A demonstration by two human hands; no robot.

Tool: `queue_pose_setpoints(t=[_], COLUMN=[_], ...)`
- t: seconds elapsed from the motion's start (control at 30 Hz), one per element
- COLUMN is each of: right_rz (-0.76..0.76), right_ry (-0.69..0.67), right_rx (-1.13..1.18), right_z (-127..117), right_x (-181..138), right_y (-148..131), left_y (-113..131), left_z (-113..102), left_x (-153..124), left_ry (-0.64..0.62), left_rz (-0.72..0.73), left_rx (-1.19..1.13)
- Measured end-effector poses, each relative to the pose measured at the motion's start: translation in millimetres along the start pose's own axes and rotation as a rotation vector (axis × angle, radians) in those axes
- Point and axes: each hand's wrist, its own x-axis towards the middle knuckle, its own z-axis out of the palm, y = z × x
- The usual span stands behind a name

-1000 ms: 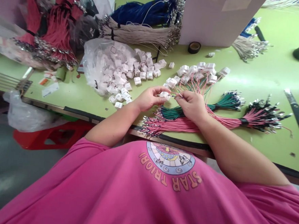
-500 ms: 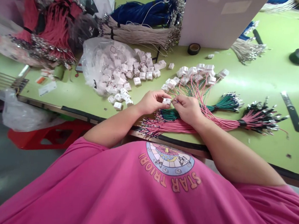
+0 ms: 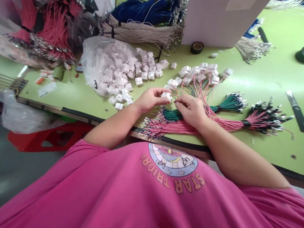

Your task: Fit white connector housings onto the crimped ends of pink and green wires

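Connector (image 3: 166,95), one, is clamped in the left grip (image 3: 151,100); I cannot tell how the right grip (image 3: 192,109) stands

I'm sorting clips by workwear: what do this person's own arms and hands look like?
The left hand and right hand wear no gloves. Both forearms are uncovered, with no watch or bracelet visible. The sleeves are short and bright pink, matching the shirt.

We find open bench (image 3: 266,79) between white connectors (image 3: 211,68) and knife (image 3: 299,114); wire bundles (image 3: 226,123) block our low way right.
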Motion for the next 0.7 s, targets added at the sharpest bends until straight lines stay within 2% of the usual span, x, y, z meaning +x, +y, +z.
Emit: queue_pose_setpoints(t=[0.13, 0.33, 0.57, 0.7], right_rz=[0.056, 0.079, 0.117, 0.105], right_ry=[-0.018, -0.074, -0.198, -0.266], right_rx=[-0.143, -0.22, -0.342, -0.404], right_z=[4, 5, -1, 1], right_x=[-1, 1, 6, 7], right_y=[0, 0, -5, -11], left_y=[2, 5, 2, -2], left_z=[4, 9, 7, 9], left_x=[-2, -2, 0, 0], left_ry=[0.004, 0.055, 0.065, 0.035], left_rz=[-0.017, 0.004, 0.231, 0.305], left_rx=[-0.004, 0.009, 0.161, 0.304])
